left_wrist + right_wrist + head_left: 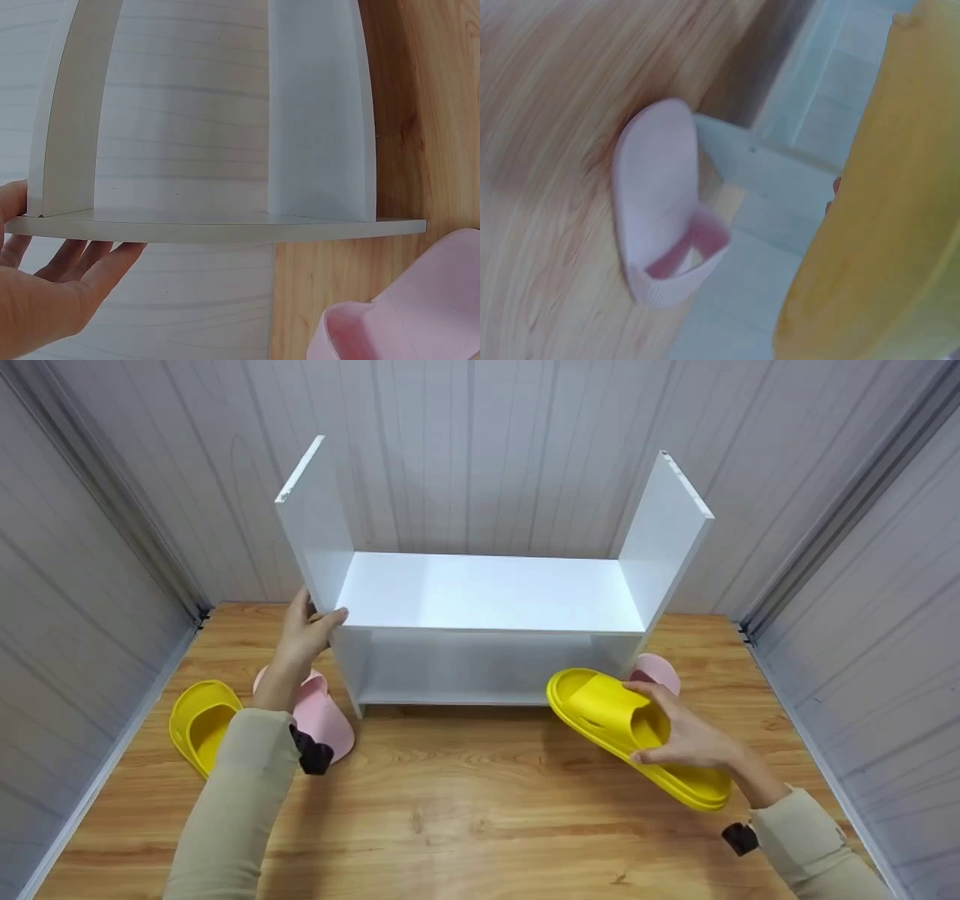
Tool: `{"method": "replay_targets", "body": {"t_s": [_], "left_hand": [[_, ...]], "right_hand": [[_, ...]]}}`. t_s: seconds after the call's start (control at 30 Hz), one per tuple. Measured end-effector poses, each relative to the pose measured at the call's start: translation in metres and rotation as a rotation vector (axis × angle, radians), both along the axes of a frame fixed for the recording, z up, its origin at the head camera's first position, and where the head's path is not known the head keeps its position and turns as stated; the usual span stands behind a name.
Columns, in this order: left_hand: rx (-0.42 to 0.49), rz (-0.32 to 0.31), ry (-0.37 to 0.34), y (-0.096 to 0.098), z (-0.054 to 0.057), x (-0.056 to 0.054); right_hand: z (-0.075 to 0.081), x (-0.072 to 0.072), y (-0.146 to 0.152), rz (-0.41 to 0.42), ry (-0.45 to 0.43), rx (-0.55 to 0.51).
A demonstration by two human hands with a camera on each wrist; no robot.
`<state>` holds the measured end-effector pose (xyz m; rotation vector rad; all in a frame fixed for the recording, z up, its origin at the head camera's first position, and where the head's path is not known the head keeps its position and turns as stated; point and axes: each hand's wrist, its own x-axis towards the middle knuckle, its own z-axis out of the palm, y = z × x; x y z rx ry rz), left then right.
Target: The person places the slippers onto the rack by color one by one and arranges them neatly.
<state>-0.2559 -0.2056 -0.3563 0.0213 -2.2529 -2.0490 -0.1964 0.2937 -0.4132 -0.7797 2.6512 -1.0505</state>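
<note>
In the head view a white two-tier shelf rack (487, 591) stands against the back wall. My left hand (301, 641) grips its left side panel near the upper board, thumb at the front edge. The left wrist view shows the fingers (112, 262) along the panel's outer face. My right hand (686, 735) holds a yellow slipper (600, 706) by one side, tilted in front of the rack's lower right corner. Its sole (877, 225) fills the right of the right wrist view. Behind it, a pink slipper (656, 187) lies beside the rack's right panel.
Left of the rack, a yellow slipper (196, 716) and a pink slipper (326, 721) lie on the wood-grain floor (450, 810), the pink one partly behind my left forearm. Pale panelled walls (495, 450) close in the back and both sides.
</note>
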Motion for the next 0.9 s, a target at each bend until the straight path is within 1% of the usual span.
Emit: {"method": "replay_targets", "body": {"t_s": [0.27,0.43,0.5,0.73,0.9], "left_hand": [[-0.014,0.002,-0.016,0.000,0.000,0.000],[-0.011,0.007,-0.017,0.000,0.000,0.000],[-0.011,0.014,-0.015,0.001,0.000,0.000],[-0.020,0.008,-0.014,-0.001,0.001,0.001],[-0.007,0.001,0.001,-0.001,0.001,0.001]], "right_hand": [[0.009,0.003,-0.017,0.010,0.024,-0.037],[0.016,0.003,-0.026,0.029,0.082,-0.050],[0.021,0.003,-0.030,0.036,0.095,-0.060],[0.041,0.007,-0.044,0.042,0.077,-0.087],[0.053,0.008,-0.052,0.041,0.125,-0.071]]}}
